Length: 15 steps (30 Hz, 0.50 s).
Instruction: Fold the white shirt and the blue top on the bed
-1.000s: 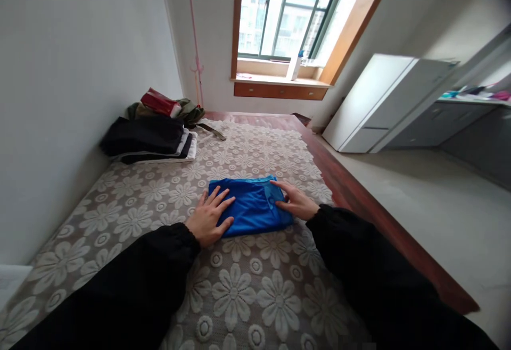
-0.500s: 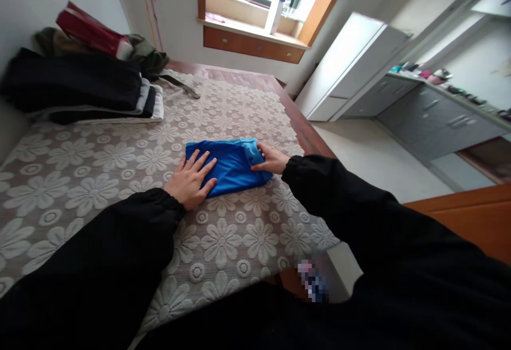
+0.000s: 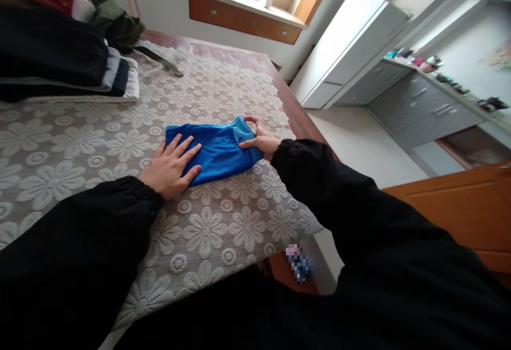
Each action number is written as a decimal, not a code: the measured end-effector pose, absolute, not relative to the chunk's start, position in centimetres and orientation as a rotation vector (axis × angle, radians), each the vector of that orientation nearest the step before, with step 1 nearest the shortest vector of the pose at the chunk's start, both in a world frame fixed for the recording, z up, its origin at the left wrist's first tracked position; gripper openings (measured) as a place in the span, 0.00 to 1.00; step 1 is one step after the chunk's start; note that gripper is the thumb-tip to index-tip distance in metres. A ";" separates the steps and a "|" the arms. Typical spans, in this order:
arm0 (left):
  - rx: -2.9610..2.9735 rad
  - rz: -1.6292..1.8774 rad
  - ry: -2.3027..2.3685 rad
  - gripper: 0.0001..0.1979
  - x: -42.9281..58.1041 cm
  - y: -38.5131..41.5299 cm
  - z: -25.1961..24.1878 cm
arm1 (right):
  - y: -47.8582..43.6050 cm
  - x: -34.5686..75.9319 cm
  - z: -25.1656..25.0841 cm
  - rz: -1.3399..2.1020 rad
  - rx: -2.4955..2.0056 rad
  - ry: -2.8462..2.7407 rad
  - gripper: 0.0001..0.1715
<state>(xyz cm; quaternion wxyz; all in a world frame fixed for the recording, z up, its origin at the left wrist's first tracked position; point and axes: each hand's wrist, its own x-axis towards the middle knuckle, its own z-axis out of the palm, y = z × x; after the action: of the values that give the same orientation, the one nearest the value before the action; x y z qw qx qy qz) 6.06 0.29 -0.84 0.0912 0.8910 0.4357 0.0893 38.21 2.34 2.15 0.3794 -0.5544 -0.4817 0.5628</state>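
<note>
A folded blue garment (image 3: 219, 150) with lighter blue edging lies on the lace tablecloth (image 3: 205, 233). Its exact kind is hidden by the folds. Flat on its left part rests my left hand (image 3: 171, 164), fingers spread. At the right end my right hand (image 3: 259, 140) pinches the lighter blue edge between thumb and fingers, lifting that corner slightly.
Folded dark and white clothes (image 3: 59, 52) are piled at the table's far left, with an olive green bag or cloth (image 3: 114, 17) and its strap beside them. The table's wooden edge (image 3: 303, 124) runs along the right. Beyond stand a white fridge (image 3: 339, 47) and grey cabinets (image 3: 423, 100).
My right hand has drawn the garment's light blue edge up and a little inward at the right end. My left hand stays flat on the cloth. The whole view has shifted.
</note>
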 end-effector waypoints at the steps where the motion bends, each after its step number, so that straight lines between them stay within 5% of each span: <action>1: 2.642 0.267 1.296 0.35 6.0 0.3 -0.8 | 2.3 38.3 2.3 1.466 -1.365 -1.227 0.64; 8: 2.607 0.259 1.270 0.35 6.0 0.2 -0.4 | 2.1 39.4 2.2 1.687 -1.281 -1.287 0.44; 15: 2.559 0.430 1.287 0.38 5.7 0.3 -1.2 | 9.1 44.2 3.5 1.397 -1.436 -1.581 0.55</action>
<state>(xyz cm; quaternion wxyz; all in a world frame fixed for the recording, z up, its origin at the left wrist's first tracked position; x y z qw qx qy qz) 5.74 0.35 -1.25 0.1225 0.8768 0.4409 0.1474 44.19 9.15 3.48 0.2907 -0.5383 -0.5928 0.5237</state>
